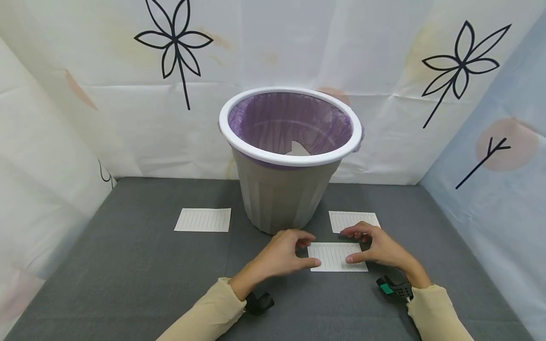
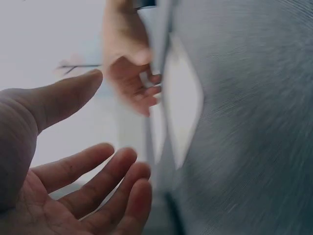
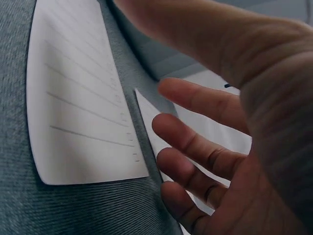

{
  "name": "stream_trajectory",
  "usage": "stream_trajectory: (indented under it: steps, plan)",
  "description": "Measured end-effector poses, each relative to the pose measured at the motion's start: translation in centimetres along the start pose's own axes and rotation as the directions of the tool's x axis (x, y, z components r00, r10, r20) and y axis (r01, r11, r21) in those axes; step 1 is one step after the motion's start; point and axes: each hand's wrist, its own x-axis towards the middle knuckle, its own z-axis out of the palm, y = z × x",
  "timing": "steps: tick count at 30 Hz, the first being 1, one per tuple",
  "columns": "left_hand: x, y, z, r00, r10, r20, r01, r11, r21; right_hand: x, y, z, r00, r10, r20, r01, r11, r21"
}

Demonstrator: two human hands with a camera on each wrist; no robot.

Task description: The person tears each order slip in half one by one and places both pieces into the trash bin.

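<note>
A lined paper card [image 1: 334, 257] lies flat on the dark grey cloth between my two hands. My left hand [image 1: 281, 253] hovers at the card's left end, thumb and fingers spread apart and holding nothing. Over the card's right end is my right hand [image 1: 379, 246], its fingers loosely bent with nothing between them. In the right wrist view the lined card [image 3: 83, 107] lies beside the fingers [image 3: 183, 134], apart from them. Just behind sits a second lined card [image 1: 351, 219], partly covered by the right fingers. The left wrist view is blurred.
A grey bin [image 1: 281, 199] with a white rim and purple liner stands at the back middle; a pale piece [image 1: 297, 149] shows inside it. A third lined card [image 1: 203, 220] lies left of the bin. Patterned white cloth [image 1: 281, 47] hangs behind and at both sides.
</note>
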Motion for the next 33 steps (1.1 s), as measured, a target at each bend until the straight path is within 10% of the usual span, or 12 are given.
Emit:
stream_trajectory:
  steps: [8,16,25,33]
  plan:
    - [1.9,-0.3,3.9,1.000,-0.008,0.022,-0.001,0.924,0.383,0.1,0.6,0.5,0.998,-0.041,0.039,0.041,0.999,0.002]
    - [2.3,-0.6,5.0,0.998,-0.056,0.036,0.029,0.854,0.520,0.1,0.4,0.8,0.999,-0.016,0.050,0.019,0.998,-0.052]
    - [2.2,-0.8,5.4,0.999,-0.034,0.023,0.016,0.838,0.546,0.0,0.3,1.0,0.998,-0.026,0.065,0.035,0.989,-0.145]
    - [2.2,-0.7,5.5,0.999,0.000,-0.040,0.018,0.885,0.466,0.1,-0.1,1.0,0.994,-0.070,0.079,0.077,0.992,-0.096]
